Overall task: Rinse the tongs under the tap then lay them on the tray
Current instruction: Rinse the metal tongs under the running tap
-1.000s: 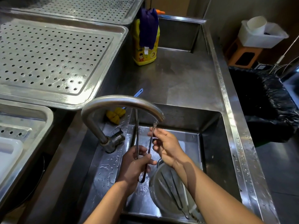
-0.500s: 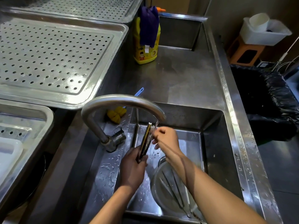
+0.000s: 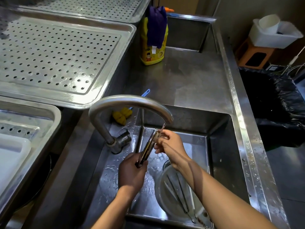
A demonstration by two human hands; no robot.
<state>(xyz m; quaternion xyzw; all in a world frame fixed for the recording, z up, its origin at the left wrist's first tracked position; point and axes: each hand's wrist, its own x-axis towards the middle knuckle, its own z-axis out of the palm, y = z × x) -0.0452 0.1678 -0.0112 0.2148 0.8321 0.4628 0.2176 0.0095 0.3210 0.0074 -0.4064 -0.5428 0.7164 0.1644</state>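
Observation:
Slim metal tongs [image 3: 149, 146] slant up over the sink with their arms pressed together. My left hand [image 3: 132, 171] grips their lower end. My right hand [image 3: 168, 144] pinches and rubs their upper tips right under the spout of the curved tap [image 3: 130, 103], where a thin stream of water falls. A perforated steel tray [image 3: 54, 58] lies on the counter at the upper left, apart from both hands. More tongs [image 3: 177, 192] lie in a round bowl [image 3: 160, 199] at the bottom of the sink, partly hidden by my right forearm.
A yellow detergent bottle [image 3: 153, 50] draped with a purple cloth stands behind the sink basin [image 3: 219, 146]. A yellow sponge brush [image 3: 122, 115] lies by the tap base. A second tray [image 3: 29, 123] holding a white container sits at the left. A black-lined bin [image 3: 277, 103] stands at the right.
The tongs' arms, apart a second ago, are now squeezed together. My left hand shifted down to their lower end while my right hand closed over the tips under the water.

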